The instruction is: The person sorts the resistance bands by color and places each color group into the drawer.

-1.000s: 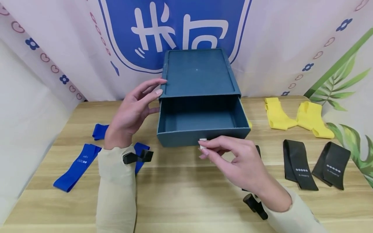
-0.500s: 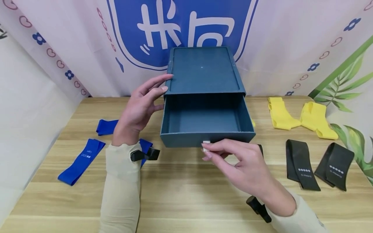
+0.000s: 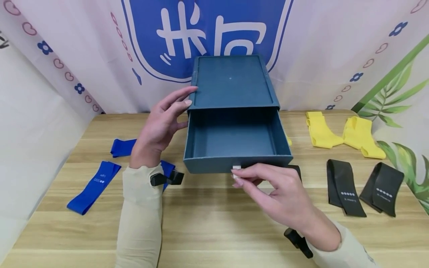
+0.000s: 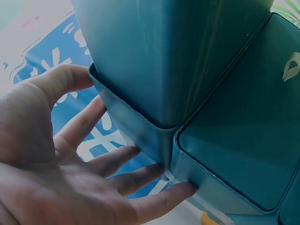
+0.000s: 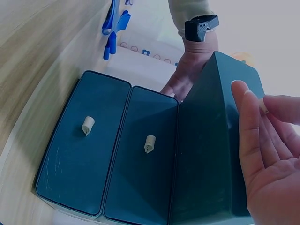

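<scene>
A dark teal drawer cabinet (image 3: 234, 82) stands against the backdrop, its top drawer (image 3: 209, 165) pulled well out, with nothing visible inside. My right hand (image 3: 283, 190) pinches the small white pull tab (image 3: 236, 168) on that drawer's front between thumb and fingers. On the cabinet's left side rests my left hand (image 3: 159, 126), fingers spread and touching the wall near its front edge, as the left wrist view shows. Two lower drawers (image 5: 140, 178) are pushed in, each with its own white tab (image 5: 150, 143) in the right wrist view.
Blue resistance bands (image 3: 94, 188) lie to the left, partly behind my left arm. Yellow bands (image 3: 321, 132) and black bands (image 3: 346, 190) lie to the right. Another black band is mostly covered by my right hand. A printed cloth (image 3: 301, 56) hangs behind the wooden table (image 3: 201, 230).
The top drawer has slid slightly further out towards me, my right hand moving with its tab. My left hand stays on the cabinet's side. The head view has shifted a little.
</scene>
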The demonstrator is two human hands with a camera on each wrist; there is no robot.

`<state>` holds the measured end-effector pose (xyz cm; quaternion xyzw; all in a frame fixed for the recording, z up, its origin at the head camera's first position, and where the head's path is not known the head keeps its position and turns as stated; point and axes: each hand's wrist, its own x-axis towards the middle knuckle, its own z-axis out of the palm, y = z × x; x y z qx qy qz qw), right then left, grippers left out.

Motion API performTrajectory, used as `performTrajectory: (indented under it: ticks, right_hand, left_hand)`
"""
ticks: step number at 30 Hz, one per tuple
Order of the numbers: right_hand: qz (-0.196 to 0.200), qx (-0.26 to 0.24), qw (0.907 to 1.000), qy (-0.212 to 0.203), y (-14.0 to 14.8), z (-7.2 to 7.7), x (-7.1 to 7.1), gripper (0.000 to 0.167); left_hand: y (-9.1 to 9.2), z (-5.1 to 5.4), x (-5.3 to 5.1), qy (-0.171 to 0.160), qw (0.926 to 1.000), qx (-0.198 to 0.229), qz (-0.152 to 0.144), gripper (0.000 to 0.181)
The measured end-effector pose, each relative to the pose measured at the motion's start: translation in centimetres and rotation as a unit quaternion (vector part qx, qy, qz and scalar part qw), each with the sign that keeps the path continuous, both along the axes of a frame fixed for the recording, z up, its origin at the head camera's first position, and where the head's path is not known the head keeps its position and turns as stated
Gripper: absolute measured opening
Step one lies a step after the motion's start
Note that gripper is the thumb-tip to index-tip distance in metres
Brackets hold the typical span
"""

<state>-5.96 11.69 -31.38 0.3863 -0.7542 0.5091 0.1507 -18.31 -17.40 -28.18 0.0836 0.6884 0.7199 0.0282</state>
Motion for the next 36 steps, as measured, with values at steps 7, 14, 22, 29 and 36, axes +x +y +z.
performTrajectory:
  ticks: [7, 14, 22, 29, 36]
  right_hand:
    - [-0.015, 0.011, 0.9998, 0.001, 0.1, -0.1, 0.3, 0.032]
    - [-0.022, 0.052, 0.9983, -0.016, 1.7, 0.5, 0.8, 0.035]
    - [-0.006, 0.081, 0.9931, -0.084, 6.8, -1.0, -0.6, 0.029]
    - [-0.091, 0.161, 0.9509, -0.248, 11.5, -3.8, -4.0, 0.012]
    - [-0.163, 0.205, 0.8924, -0.368, 13.7, -5.6, -7.0, 0.031]
  left_hand:
    - [0.2, -0.2, 0.0, -0.005, 1.0000, 0.003, 0.006, 0.043]
    - [0.1, -0.3, -0.1, -0.010, 0.9998, -0.001, 0.016, 0.043]
    - [0.1, 0.1, -0.1, -0.008, 0.9998, -0.001, 0.017, 0.043]
    - [0.2, -0.1, 0.1, -0.005, 0.9999, 0.003, 0.013, 0.043]
    - [0.2, -0.3, 0.1, -0.007, 0.9998, 0.005, 0.016, 0.043]
